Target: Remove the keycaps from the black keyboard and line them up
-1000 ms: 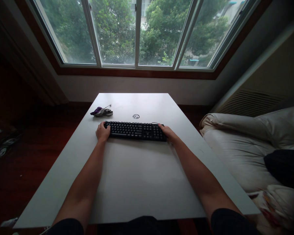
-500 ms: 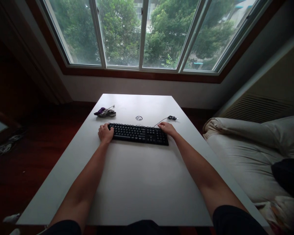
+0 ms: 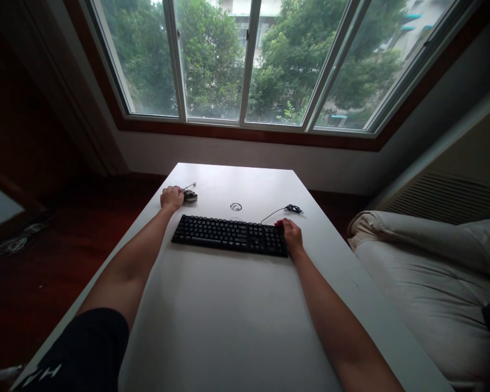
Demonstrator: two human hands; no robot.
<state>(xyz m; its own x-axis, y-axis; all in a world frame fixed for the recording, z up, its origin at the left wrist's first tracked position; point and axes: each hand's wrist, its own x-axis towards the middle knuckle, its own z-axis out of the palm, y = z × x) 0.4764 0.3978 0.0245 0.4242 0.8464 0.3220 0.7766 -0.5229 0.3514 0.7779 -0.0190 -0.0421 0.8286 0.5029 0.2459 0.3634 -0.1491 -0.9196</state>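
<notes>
A black keyboard (image 3: 228,235) lies flat across the white table (image 3: 224,305), slightly lower at its right end. My right hand (image 3: 292,235) is closed on the keyboard's right end, with the thumb side at its back corner. Beyond the keyboard's left end, my left hand (image 3: 172,197) rests on a crumpled cloth (image 3: 190,195) with fingers curled over it. Only the cloth's grey part shows beside the hand. A thin stick with a pale tip (image 3: 194,184) sticks out behind it. The keyboard's coiled black cable (image 3: 294,209) lies behind my right hand.
A round dark mark or ring (image 3: 236,207) is on the table behind the keyboard. To the right stands a pale padded sofa (image 3: 408,272). A window (image 3: 245,65) with trees outside fills the far wall. Cables (image 3: 14,245) lie on the red-brown floor at left.
My left hand has left the keyboard's left end and moved forward onto the cloth, covering its purple part. My right hand has shifted slightly down the keyboard's right end. The view has tilted a little.
</notes>
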